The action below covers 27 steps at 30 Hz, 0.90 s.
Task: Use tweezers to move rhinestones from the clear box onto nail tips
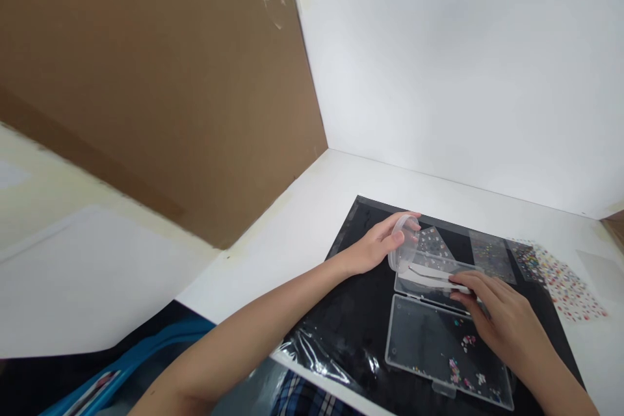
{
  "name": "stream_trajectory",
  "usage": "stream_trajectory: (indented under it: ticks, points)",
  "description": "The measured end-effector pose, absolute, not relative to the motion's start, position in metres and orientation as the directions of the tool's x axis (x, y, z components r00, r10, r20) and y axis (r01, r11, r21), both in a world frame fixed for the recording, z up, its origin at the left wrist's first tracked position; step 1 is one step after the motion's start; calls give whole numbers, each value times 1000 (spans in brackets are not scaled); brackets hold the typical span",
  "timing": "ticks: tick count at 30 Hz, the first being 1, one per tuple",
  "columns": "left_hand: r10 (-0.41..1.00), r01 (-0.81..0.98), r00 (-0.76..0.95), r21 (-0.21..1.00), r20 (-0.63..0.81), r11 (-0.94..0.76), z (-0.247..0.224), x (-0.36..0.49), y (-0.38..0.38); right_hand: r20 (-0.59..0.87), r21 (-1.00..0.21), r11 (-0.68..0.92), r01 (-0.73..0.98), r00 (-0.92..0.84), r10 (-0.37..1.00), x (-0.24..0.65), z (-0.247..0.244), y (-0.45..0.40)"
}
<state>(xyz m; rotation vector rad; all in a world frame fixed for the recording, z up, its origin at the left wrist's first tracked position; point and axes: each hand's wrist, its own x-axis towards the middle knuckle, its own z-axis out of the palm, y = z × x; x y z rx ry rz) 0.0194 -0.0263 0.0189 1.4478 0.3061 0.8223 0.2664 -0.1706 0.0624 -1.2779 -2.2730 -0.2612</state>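
While the left hand (373,244) curls loosely around a round clear plastic container (403,244) standing on edge, the right hand (507,318) pinches a white tweezer-like tool (429,276) narrowly, just above a clear box lid (429,289). Beside it, on a black mat (358,312), rhinestones (458,354) lie in an open clear box base (414,331); a sticker sheet (565,286) lies beyond, its print unreadable.

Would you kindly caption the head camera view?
Left hand holds a clear round case; right hand holds white tweezers over a clear box.
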Motion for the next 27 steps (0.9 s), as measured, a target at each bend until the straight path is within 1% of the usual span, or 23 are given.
stream_trajectory:
  ticks: [4,8,13,17,20,24,27]
  points:
    - [660,-301,693,949,289,-100,19,19,-26,513,-71,539,839,-433,741,266,64,-171]
    - [620,-287,729,952,290,-107,25,16,-28,523,-49,533,845,-433,734,265,64,-171]
    - [550,-283,779,951,302,-121,32,15,-30,514,-72,535,842,-428,743,267,62,-171]
    - [547,-279,777,949,312,-145,36,15,-30,487,-115,559,821,-444,752,269,59,-171]
    - [553,-275,777,952,301,-131,37,15,-30,469,-134,570,811,-454,757,269,59,-171]
    - [537,-247,789,955,298,-167,37,14,-31,492,-99,556,825,-445,748,268,61,-172]
    - [498,-231,808,947,313,-222,36,14,-31,490,-97,552,828,-443,751,268,61,-171]
